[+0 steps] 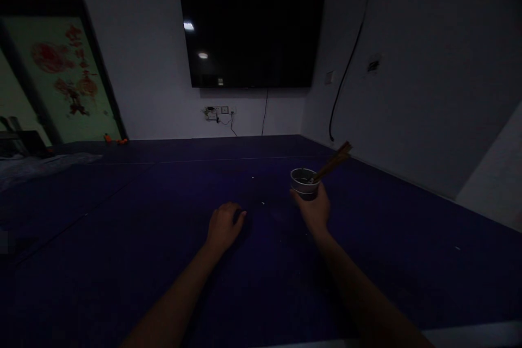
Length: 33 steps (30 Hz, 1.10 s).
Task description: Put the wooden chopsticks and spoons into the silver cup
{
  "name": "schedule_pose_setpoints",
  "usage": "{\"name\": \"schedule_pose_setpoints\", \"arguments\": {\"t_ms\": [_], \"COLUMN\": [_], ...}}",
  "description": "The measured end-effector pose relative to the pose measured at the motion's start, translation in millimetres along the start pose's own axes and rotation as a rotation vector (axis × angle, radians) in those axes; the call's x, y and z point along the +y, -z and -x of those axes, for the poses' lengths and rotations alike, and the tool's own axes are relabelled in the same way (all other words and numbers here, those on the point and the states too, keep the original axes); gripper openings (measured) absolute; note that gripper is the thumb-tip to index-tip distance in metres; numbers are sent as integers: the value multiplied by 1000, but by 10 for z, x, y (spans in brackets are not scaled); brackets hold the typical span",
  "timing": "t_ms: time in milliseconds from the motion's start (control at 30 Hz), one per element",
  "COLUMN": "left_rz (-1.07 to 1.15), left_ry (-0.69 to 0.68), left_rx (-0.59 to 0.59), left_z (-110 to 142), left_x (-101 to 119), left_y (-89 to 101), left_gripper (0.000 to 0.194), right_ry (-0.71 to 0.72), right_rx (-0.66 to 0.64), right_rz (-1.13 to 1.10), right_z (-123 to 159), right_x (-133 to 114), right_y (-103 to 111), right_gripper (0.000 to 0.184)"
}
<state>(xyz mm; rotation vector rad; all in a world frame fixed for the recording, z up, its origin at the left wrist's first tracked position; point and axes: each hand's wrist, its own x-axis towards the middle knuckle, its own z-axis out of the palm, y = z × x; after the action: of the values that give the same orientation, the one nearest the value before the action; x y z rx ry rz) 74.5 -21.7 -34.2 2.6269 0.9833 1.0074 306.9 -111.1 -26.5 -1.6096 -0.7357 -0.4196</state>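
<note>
My right hand is wrapped around a grey, metal-looking cup with a pale rim. A bundle of brown sticks that look like chopsticks leans out of the cup toward the upper right. The cup's lower part is hidden by my fingers. To the left, my left hand lies palm down on or just above the dark blue-purple surface. Its fingers are slightly bent, the thumb stands apart, and no object shows in it.
Small white scraps dot the surface. Ahead, a large dark television hangs above wall sockets. A black cable runs down the right wall. Clear plastic sheeting and small orange objects lie at the far left.
</note>
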Motion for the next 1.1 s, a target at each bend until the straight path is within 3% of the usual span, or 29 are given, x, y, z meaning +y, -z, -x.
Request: {"name": "schedule_pose_setpoints", "arguments": {"t_ms": [167,333,500,867,1100], "left_rz": [206,466,619,607,547], "left_ry": [103,105,86,122,226], "left_rx": [104,73,47,139,255], "left_z": [-4,-10,-5,-12,-40], "left_x": [-2,3,28,110,-8], "left_y": [0,-25,-31,74,67], "left_gripper": [52,88,110,105,98], "right_ry": [26,77,127,161,167], "right_rx": [-265,-505,-644,-772,-835], "right_rz": [-171,-339,-409,-539,-520], "right_z": [336,651,786,835,856], "right_x": [-330,-481,-561,-606,-481], "right_y": [-186,-321,-336,-378,-407], "right_gripper": [67,61,57,54,75]}}
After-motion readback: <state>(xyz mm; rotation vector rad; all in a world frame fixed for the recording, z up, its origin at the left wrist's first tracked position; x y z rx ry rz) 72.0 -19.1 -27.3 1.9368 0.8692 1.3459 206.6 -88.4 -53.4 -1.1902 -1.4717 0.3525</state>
